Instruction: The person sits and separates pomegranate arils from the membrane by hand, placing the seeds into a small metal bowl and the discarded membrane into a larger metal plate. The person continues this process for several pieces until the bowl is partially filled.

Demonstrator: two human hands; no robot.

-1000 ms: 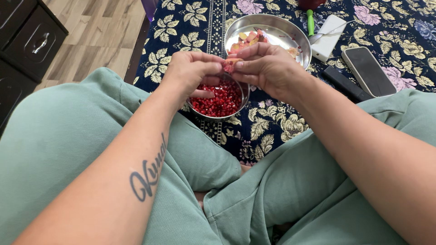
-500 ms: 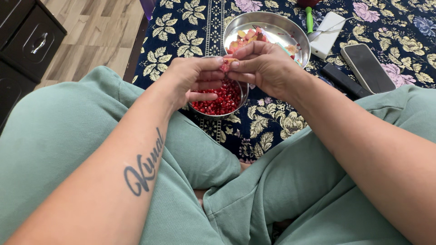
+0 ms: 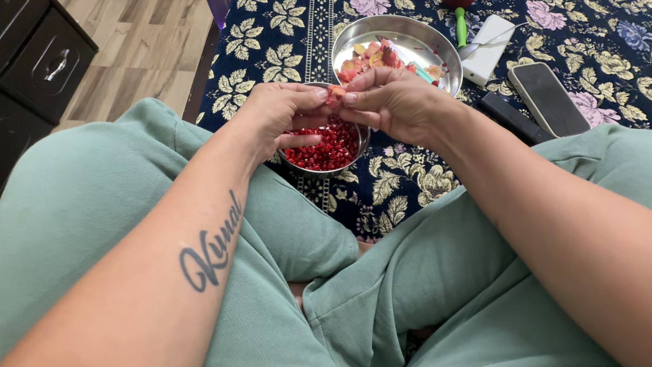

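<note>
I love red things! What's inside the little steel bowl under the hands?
The small steel bowl holds red pomegranate seeds. The left hand and right hand cover its far side, so that part stays hidden.

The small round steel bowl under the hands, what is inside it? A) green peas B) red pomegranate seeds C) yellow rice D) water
B: the small round steel bowl is filled with shiny red pomegranate seeds, right under the left hand and right hand.

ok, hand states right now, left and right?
Left hand: closed on the pomegranate piece.
Right hand: closed on the same piece, over the bowl.
</note>
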